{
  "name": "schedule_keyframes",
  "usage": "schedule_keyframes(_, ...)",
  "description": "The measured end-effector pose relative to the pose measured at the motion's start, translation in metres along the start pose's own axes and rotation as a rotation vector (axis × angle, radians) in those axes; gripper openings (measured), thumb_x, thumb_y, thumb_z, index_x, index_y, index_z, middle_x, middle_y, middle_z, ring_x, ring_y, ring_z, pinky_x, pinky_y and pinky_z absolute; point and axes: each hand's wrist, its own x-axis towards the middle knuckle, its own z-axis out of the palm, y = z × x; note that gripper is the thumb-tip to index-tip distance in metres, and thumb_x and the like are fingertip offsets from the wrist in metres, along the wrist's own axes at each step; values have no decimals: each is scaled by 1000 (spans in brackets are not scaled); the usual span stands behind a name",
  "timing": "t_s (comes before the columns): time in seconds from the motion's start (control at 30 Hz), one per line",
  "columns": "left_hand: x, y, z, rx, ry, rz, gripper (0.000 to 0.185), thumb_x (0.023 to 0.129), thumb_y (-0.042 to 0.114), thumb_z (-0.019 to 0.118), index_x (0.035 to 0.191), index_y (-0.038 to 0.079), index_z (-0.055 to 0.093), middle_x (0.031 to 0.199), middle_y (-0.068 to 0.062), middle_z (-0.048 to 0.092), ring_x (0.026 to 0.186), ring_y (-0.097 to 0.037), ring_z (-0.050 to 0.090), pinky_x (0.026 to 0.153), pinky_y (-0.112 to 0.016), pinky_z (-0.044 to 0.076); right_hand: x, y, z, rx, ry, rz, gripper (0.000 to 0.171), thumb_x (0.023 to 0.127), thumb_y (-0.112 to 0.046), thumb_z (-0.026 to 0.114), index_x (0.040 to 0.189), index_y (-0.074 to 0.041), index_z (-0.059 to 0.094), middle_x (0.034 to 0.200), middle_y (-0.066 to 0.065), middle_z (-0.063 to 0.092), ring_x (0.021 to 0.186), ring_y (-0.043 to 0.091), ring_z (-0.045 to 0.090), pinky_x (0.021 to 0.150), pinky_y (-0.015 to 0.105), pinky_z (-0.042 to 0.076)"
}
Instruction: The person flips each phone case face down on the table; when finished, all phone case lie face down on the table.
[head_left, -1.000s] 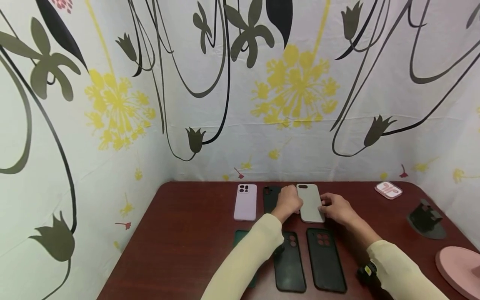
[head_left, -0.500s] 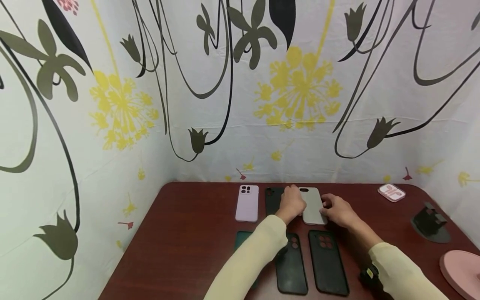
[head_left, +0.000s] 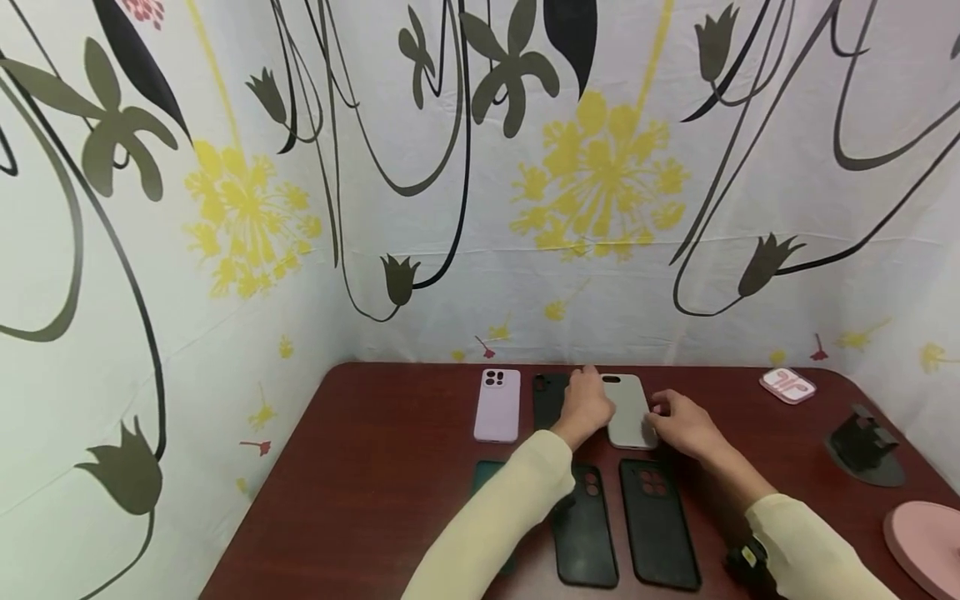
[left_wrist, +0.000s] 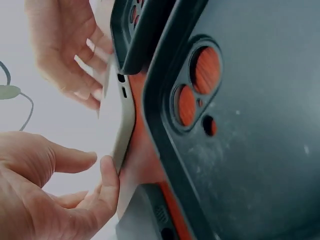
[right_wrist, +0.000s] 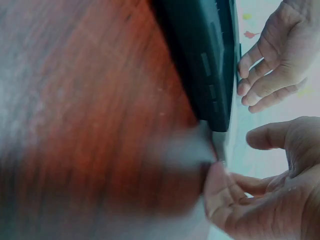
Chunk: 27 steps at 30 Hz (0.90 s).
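A pale grey phone case [head_left: 630, 412] lies in the back row on the table. My left hand [head_left: 588, 406] is at its left edge, partly covering a dark phone case [head_left: 549, 398]. In the left wrist view, one finger of my left hand [left_wrist: 55, 185] touches the pale case's [left_wrist: 117, 120] edge, while the thumb stays apart from it. My right hand [head_left: 682, 421] is at the right edge. In the right wrist view, the right hand's [right_wrist: 270, 190] fingers reach that case's edge [right_wrist: 220, 142], with the thumb off it.
A lilac case [head_left: 497, 406] lies at the back left. Two black cases [head_left: 585, 533] and a green case [head_left: 490, 472] form the front row. At right are a pink round base [head_left: 926, 540], a black holder [head_left: 862, 446] and a white square piece [head_left: 787, 386].
My left fingers have straightened and lifted a little beside the pale case. The right hand stays almost in place at its edge. The head view has shifted slightly.
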Motion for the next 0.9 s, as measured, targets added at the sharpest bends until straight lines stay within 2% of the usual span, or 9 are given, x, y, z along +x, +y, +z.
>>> schedule_keyframes(0.1, -4, -1, -4, -5, -16, 29, 43, 97, 8, 69, 138, 7, 57, 128, -13, 62, 88, -22, 55, 70, -32, 46, -8, -2, -5, -55, -12, -9, 59, 107, -27, 55, 148, 14, 44, 136, 38, 57, 120, 51, 61, 90, 58, 55)
schedule_keyframes(0.2, -13, -2, -11, -9, -44, 63, 42, 99, 12, 68, 140, 10, 58, 125, -9, 63, 92, -19, 56, 77, -31, 48, -17, -4, -9, -75, -22, -26, 60, 108, -30, 57, 147, 14, 45, 136, 39, 58, 121, 53, 60, 91, 61, 55)
schedule_keyframes(0.3, -25, -3, -18, -38, -79, 102, 44, 100, 20, 71, 142, 12, 58, 123, -4, 66, 98, -17, 62, 83, -29, 53, -27, -6, -10, -75, -18, -38, 59, 108, -32, 59, 145, 12, 48, 133, 36, 61, 118, 50, 62, 89, 59, 55)
schedule_keyframes(0.43, -44, -7, -23, -75, -130, 150, 53, 97, 24, 78, 144, 13, 58, 124, -1, 70, 108, -14, 67, 88, -28, 57, -42, -5, -6, -52, -9, -45, 57, 108, -34, 60, 144, 9, 51, 130, 30, 64, 114, 43, 65, 85, 54, 57)
schedule_keyframes(0.67, -80, -16, -27, -132, -276, 190, 64, 94, 27, 83, 149, 14, 54, 135, -4, 67, 104, -8, 69, 84, -25, 58, -61, -2, 4, -15, -28, -4, 55, 107, -30, 62, 144, 9, 50, 127, 26, 65, 110, 37, 68, 79, 45, 58)
schedule_keyframes(0.77, -95, -16, -27, -172, -323, 165, 62, 96, 28, 80, 150, 16, 53, 137, -4, 65, 109, -10, 66, 85, -28, 58, -69, -2, 7, 9, -49, 31, 59, 107, -32, 63, 146, 9, 49, 127, 26, 64, 106, 32, 69, 75, 40, 58)
schedule_keyframes(0.9, -111, -14, -25, -272, -377, 75, 61, 99, 29, 76, 153, 19, 49, 138, -6, 62, 118, -16, 64, 91, -38, 58, -80, -2, 10, 15, -73, 67, 68, 105, -39, 64, 148, 10, 47, 129, 27, 64, 102, 27, 70, 72, 38, 58)
